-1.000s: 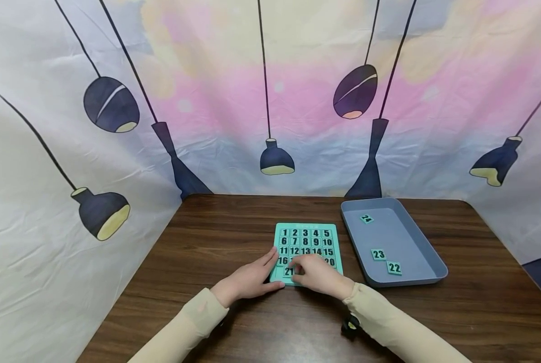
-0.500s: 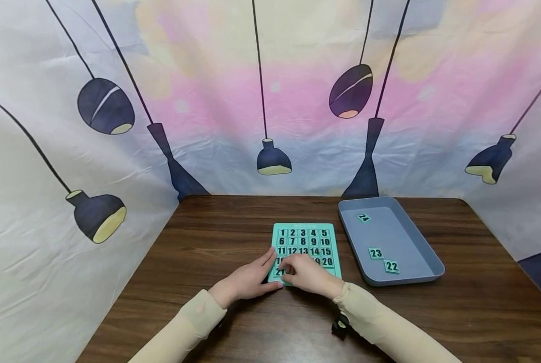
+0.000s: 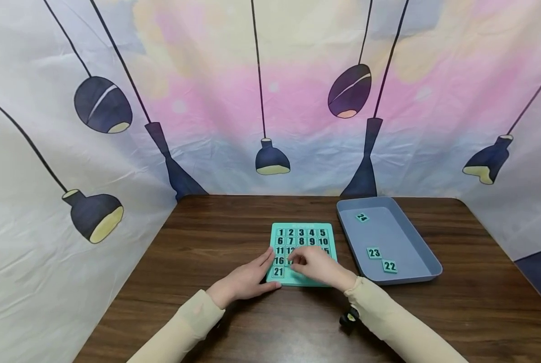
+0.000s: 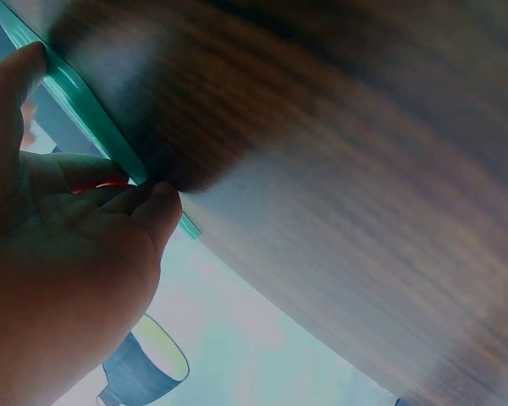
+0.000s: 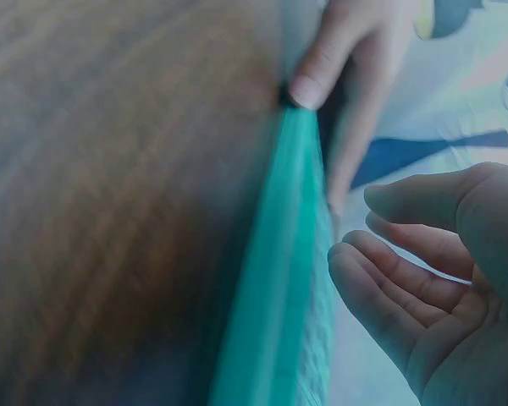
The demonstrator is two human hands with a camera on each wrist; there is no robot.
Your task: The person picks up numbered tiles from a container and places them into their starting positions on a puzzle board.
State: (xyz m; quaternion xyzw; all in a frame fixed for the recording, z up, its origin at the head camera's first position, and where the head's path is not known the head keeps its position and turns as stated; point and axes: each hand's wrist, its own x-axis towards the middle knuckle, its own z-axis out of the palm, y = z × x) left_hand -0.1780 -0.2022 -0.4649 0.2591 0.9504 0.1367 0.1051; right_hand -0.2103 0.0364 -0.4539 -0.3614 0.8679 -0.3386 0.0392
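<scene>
A green number board (image 3: 303, 227) lies on the table, with number tiles in rows. Tile 21 (image 3: 278, 272) sits at the left of its bottom row, below tile 16 (image 3: 279, 260). At the board's lower left corner my left hand (image 3: 245, 278) rests its straight fingers along the left edge, thumb against the near edge; the left wrist view also shows this thumb (image 4: 34, 63) touching the green rim. Over the board's right part hovers my right hand (image 3: 319, 264), hiding some tiles. Its thumb and fingertips (image 5: 377, 203) are apart with nothing between them.
Right of the board stands a grey-blue tray (image 3: 408, 237). Inside lie tile 24 (image 3: 362, 218) at the back, and tile 23 (image 3: 374, 253) and tile 22 (image 3: 390, 266) nearer the front. A printed cloth (image 3: 225, 101) hangs behind the wooden table (image 3: 225, 222).
Tile 21 has moved left into line under tile 16. My right hand followed it left, then let go and drew back up and to the right. The left hand stays at the board.
</scene>
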